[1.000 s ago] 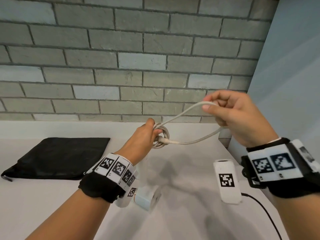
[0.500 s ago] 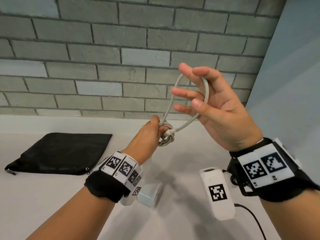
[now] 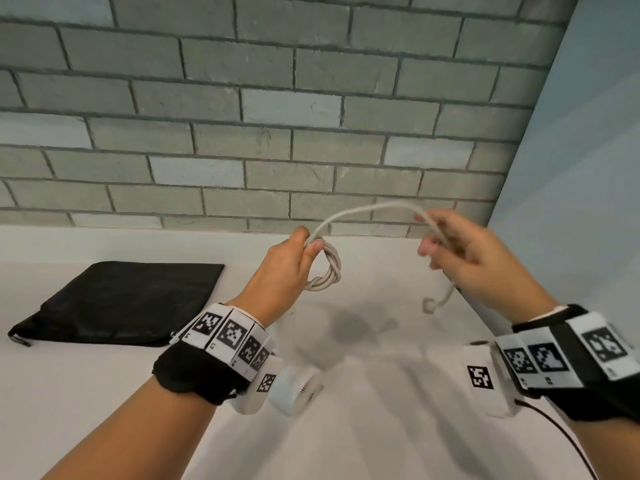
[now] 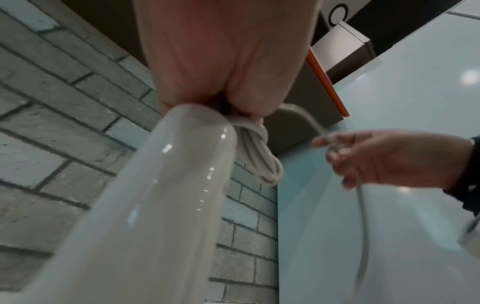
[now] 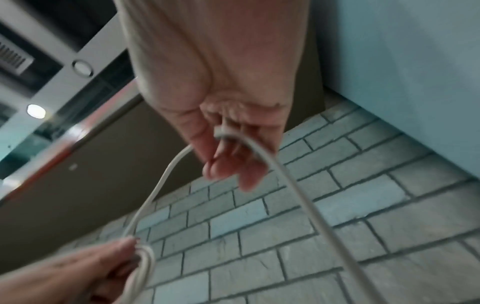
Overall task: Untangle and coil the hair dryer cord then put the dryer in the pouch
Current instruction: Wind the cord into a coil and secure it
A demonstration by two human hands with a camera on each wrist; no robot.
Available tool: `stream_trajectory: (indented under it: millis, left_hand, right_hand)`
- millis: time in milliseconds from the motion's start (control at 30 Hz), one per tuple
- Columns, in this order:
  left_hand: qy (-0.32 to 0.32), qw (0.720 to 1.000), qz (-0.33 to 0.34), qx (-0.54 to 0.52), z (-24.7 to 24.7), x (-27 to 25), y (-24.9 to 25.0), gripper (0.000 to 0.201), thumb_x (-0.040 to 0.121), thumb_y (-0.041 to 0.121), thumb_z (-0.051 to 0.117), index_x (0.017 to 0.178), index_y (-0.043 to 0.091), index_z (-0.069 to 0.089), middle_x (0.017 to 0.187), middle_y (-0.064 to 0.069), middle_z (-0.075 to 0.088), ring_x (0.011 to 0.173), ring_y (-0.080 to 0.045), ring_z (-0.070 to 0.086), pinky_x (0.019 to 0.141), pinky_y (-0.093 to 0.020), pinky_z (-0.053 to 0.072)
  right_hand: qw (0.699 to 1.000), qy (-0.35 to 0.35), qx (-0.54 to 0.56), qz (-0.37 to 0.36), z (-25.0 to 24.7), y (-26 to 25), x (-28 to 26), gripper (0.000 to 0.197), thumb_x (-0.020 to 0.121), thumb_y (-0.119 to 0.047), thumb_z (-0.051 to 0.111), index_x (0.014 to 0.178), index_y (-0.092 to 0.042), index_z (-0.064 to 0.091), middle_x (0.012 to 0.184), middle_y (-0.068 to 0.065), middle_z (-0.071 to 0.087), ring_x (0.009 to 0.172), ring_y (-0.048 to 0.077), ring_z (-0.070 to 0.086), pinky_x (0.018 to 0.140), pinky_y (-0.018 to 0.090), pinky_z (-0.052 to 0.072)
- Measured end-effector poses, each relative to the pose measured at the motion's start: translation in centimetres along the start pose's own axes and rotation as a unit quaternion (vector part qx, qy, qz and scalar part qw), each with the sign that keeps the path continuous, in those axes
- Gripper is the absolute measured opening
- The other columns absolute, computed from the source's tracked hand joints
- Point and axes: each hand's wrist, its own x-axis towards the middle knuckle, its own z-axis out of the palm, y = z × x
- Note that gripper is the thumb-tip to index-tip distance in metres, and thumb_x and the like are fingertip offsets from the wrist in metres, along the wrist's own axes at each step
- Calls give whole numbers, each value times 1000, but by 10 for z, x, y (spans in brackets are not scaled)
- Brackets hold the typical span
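- Pale cord (image 3: 363,211): small coil of loops at one end, the rest arching in mid-air.
- White hair dryer (image 3: 298,393): raised above the worktop.
- Black pouch (image 3: 117,303): flat on the worktop, left.

both my arms reach forward, raised. my left hand (image 3: 287,268) is closed in a pinch at the fingertips; my right hand (image 3: 474,261) is loosely curled, fingers blurred.

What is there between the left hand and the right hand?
In the head view a free stretch of cord arches from the coil in the left hand to the right hand. Nothing else lies between them.
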Motion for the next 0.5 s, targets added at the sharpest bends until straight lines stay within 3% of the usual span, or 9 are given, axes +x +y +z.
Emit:
stream_trajectory:
  millis: [33,100,200,300,367,500]
  left_hand:
    - [-4,1000,6,2,1,0,1,28,96,36,33,88,10,42,59,4,44,54,-10,42,52,-16,35]
    - [-12,1000,19,5,4,0,4,28,96,36,34,85,11,40,59,5,43,55,-8,42,53,-15,35]
    - [-14,999,13,-28,7,-1,9,32,95,36,35,84,7,43,59,4,44,54,-11,41,51,-18,32]
    - [-10,997,12,-81,3,-6,7,35,94,39,34,82,9,45,60,0,45,54,-15,40,52,-23,32]
    - [-22,991,21,-132,3,-10,7,33,93,43,35,74,18,43,60,0,43,53,-13,39,56,-32,34]
    - [3,981,14,-195,7,-14,12,26,91,42,36,68,40,47,57,9,40,49,-8,36,52,-28,34]
  right_hand:
    - [999,-40,2,24,4,5,-1,34,87,-20,55,116,-35,46,83,-4,62,71,16,61,74,39,54]
    - [996,-80,32,37,18,6,1,39,86,-25,55,122,-30,43,84,-3,61,73,14,63,76,32,52]
    - [999,-3,41,-13,39,1,13,26,92,-21,49,115,-25,58,69,-8,57,65,6,52,65,17,44]
    - [998,47,36,-16,51,8,22,19,89,-10,53,100,-16,68,62,-6,56,62,3,52,62,8,40]
    - [999,30,18,-3,62,14,22,16,87,-9,57,94,-15,69,67,-1,64,66,3,58,65,9,43]
    - [999,22,30,-1,92,18,22,11,81,-5,62,88,-9,70,78,-2,63,75,14,58,67,22,45]
